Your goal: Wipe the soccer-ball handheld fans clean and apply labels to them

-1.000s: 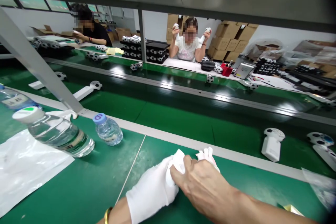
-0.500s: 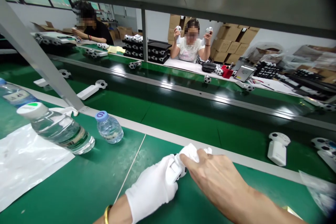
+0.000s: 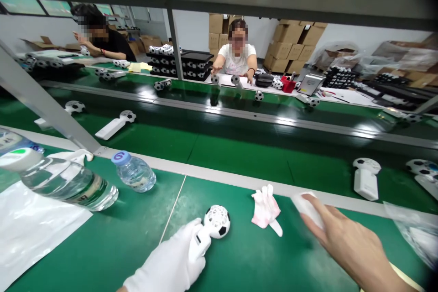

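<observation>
My left hand point(image 3: 178, 253), in a white glove, is wrapped round the white handle of a small fan point(image 3: 217, 222) whose round head has a black-and-white football pattern. The fan head points up and to the right, above the green table point(image 3: 137, 237). My bare right hand point(image 3: 345, 232), off to the right, pinches a white cloth point(image 3: 308, 210), slightly blurred by motion. Between my hands a white glove with pinkish stains point(image 3: 266, 207) lies on the table.
A large water bottle point(image 3: 61, 178) and a small one point(image 3: 134, 172) are at the left, beside a white plastic sheet point(image 3: 37, 232). More fans point(image 3: 367, 179) lie on the green belt point(image 3: 232, 155). Two people sit beyond it. A metal post point(image 3: 51, 96) slants at the left.
My right hand has moved away from the fan to the right with the white cloth, uncovering the fan head and the stained glove. The person opposite has lowered both hands, and two fans stand before them.
</observation>
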The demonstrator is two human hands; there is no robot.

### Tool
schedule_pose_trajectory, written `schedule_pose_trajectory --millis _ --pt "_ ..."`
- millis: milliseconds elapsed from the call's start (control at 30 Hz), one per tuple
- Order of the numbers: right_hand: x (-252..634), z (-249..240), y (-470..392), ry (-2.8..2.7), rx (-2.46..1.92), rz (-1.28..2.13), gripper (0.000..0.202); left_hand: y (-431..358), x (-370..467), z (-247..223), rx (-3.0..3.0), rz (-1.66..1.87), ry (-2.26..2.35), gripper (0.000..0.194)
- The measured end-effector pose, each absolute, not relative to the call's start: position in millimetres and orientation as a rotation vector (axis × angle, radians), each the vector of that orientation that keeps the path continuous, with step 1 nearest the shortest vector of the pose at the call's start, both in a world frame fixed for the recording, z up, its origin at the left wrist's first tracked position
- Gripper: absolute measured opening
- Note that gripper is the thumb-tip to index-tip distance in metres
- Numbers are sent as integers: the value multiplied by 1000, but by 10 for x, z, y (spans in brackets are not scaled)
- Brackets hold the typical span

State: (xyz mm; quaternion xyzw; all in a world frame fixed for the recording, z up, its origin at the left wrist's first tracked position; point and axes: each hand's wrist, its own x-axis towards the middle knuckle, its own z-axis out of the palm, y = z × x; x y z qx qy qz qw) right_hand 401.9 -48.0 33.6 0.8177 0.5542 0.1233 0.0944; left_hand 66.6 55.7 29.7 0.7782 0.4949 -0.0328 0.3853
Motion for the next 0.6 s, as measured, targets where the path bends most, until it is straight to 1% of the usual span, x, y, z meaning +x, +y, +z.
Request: schedule_pose_trajectory --millis 33,133,167,200,300,333,367,433,500,533,567,600 --pt "4117 268 -560 1579 2467 337 41 546 610 273 2022 -109 1260 63" --pt "4331 75 -750 1461 2545 242 45 520 509 264 2268 -107 1097 46" --pt "4382 10 -794 1441 2560 215 46 509 500 273 2337 -120 1014 43" --pt "4426 -52 -830 1426 2570 191 47 495 504 281 2400 -148 926 46" --pt "4510 -166 -886 1424 2603 91 50 449 573 264 2659 -206 696 69" --pt "4519 -159 -890 1429 2628 50 51 441 610 245 2738 -184 660 71" --pt "4513 -125 -889 1430 2670 9 53 440 648 225 2781 -140 650 70" --pt "4449 23 -870 1401 2827 -57 56 467 721 211 2650 -1 750 54" --pt "4296 226 -832 1351 3105 -203 55 521 771 256 2308 89 881 33" --pt "4187 326 -802 1330 3275 -361 54 548 785 301 2138 114 926 23" --pt "4060 414 -764 1295 3442 -604 52 569 793 356 1999 127 948 17" --pt "3922 486 -715 1247 3578 -923 52 581 798 415 1906 130 956 20"
